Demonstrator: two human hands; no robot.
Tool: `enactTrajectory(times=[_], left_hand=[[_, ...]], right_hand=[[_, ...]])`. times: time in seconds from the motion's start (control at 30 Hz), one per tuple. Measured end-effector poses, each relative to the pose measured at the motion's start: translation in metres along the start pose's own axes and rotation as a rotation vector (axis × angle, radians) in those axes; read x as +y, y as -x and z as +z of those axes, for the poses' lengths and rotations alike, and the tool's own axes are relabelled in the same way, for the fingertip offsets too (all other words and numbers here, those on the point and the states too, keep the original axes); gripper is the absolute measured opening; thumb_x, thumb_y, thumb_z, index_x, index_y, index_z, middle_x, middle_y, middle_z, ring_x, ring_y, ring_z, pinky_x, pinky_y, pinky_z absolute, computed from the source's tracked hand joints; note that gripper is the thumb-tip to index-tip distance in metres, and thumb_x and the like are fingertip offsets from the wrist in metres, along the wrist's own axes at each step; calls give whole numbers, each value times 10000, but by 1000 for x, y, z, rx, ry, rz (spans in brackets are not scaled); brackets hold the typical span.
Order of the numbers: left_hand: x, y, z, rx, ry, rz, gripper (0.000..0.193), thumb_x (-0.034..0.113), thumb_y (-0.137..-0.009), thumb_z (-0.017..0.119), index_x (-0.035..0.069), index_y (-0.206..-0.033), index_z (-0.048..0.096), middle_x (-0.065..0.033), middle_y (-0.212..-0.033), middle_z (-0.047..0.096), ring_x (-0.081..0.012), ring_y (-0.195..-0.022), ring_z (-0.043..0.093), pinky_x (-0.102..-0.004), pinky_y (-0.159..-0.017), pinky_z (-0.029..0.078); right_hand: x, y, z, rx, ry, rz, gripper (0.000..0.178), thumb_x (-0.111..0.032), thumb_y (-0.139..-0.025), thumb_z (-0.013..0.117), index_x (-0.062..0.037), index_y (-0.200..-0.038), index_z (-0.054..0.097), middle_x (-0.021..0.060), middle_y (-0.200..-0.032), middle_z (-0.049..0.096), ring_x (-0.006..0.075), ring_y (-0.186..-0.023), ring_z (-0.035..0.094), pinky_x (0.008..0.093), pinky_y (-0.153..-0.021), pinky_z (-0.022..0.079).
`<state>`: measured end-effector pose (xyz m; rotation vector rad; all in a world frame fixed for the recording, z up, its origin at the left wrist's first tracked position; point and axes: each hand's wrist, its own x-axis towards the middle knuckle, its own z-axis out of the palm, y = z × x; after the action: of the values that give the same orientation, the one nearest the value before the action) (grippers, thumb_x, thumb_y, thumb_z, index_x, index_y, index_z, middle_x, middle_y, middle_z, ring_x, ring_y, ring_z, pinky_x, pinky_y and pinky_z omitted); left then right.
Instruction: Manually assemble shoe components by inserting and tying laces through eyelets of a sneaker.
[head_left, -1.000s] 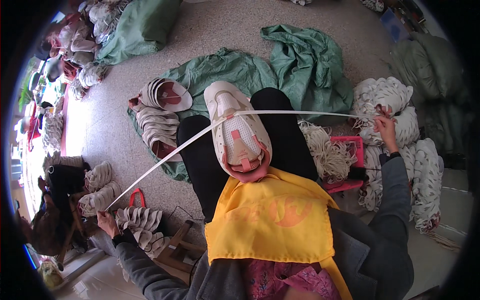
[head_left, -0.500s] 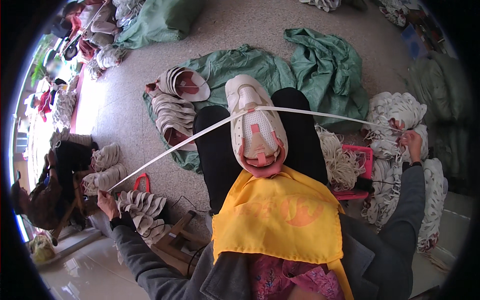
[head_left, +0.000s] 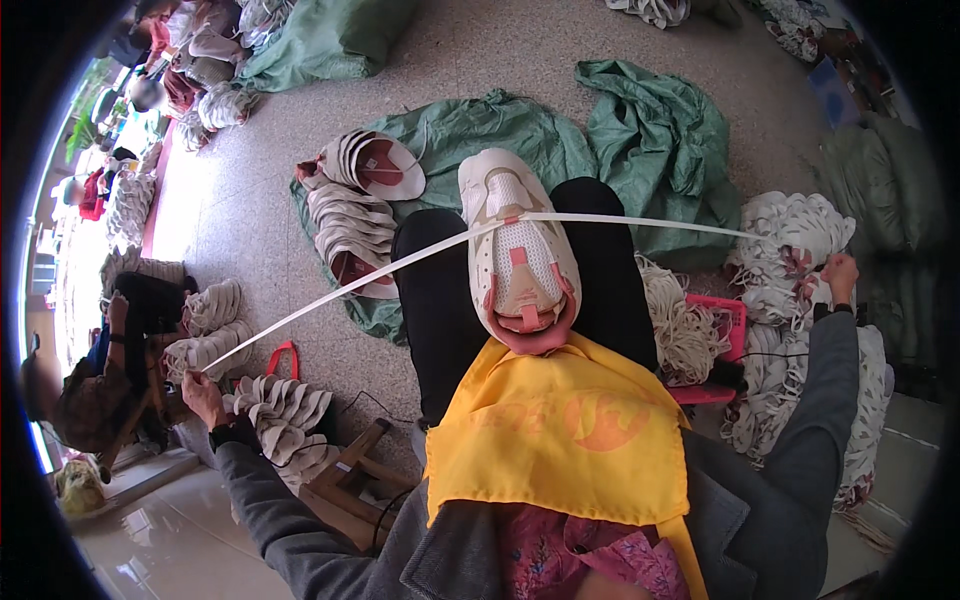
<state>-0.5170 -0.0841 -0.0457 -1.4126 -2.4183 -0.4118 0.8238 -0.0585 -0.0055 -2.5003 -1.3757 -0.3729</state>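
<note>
A white and beige shoe (head_left: 520, 255) with pink trim rests on my black-clad lap, its toe pointing away from me. One long white shoelace (head_left: 400, 263) passes through the lowest eyelets near the toe and stretches out to both sides. At the far left, my left hand (head_left: 207, 402) pinches one end of it. My right hand (head_left: 838, 280), out to the right beside a pile of pale shoe uppers (head_left: 800, 228), is closed around the other side of the lace. The last stretch of lace there blends into the pale pile.
Green sacks (head_left: 660, 150) lie on the floor ahead, with stacked uppers (head_left: 350, 220) at their left. A pink basket (head_left: 735, 325) of laces (head_left: 678, 325) stands by my right knee. Left are a wooden stool (head_left: 350, 475), more uppers (head_left: 290, 415) and a seated person (head_left: 95, 390).
Both hands have moved further apart, the left outward to the left and the right outward to the right. The left run of lace now curves slightly; the shoe shifted a little right in view.
</note>
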Motion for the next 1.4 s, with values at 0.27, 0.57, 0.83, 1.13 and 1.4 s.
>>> enactTrajectory(times=[0.27, 0.57, 0.83, 1.13, 1.4], left_hand=[[2, -24, -28, 71, 168, -256, 139, 126, -885, 646, 1, -942, 661, -149, -912, 715, -275, -855, 684, -400, -808, 522], [162, 60, -25, -1430, 651, 29, 85, 85, -866, 734, 16, -830, 701, -21, -735, 668, -99, -650, 620, -265, -581, 476], [324, 100, -89, -1706, 1190, -61, 99, 135, -980, 689, 58, -939, 643, -38, -865, 690, -81, -716, 609, -233, -649, 473], [406, 113, -104, -1077, 1439, 85, 93, 48, -984, 634, 38, -895, 607, -111, -1197, 725, -58, -884, 580, -232, -794, 464], [466, 116, -80, -776, 1256, 305, 65, -37, -914, 646, -49, -934, 585, -98, -1031, 715, -110, -814, 656, -260, -730, 529]], right_hand=[[-63, -32, 5, 103, -427, 125, 206, -188, -956, 625, -14, -930, 733, 84, -746, 733, 183, -665, 724, 308, -598, 568], [-272, 135, 32, -1173, -1269, 285, 244, -180, -963, 703, 27, -1090, 687, 103, -999, 711, 200, -944, 701, 314, -894, 567], [-512, 222, -82, -1154, -1041, -353, 169, -139, -949, 700, 18, -999, 735, 85, -853, 692, 156, -677, 670, 314, -573, 523], [-574, 209, -46, -281, -842, -824, 66, -37, -883, 632, -9, -891, 691, 185, -837, 627, 407, -832, 633, 490, -703, 498], [-584, 210, -40, -732, -1384, -456, 306, 31, -927, 689, 11, -1232, 693, 48, -1028, 744, 78, -893, 685, 231, -783, 576]])
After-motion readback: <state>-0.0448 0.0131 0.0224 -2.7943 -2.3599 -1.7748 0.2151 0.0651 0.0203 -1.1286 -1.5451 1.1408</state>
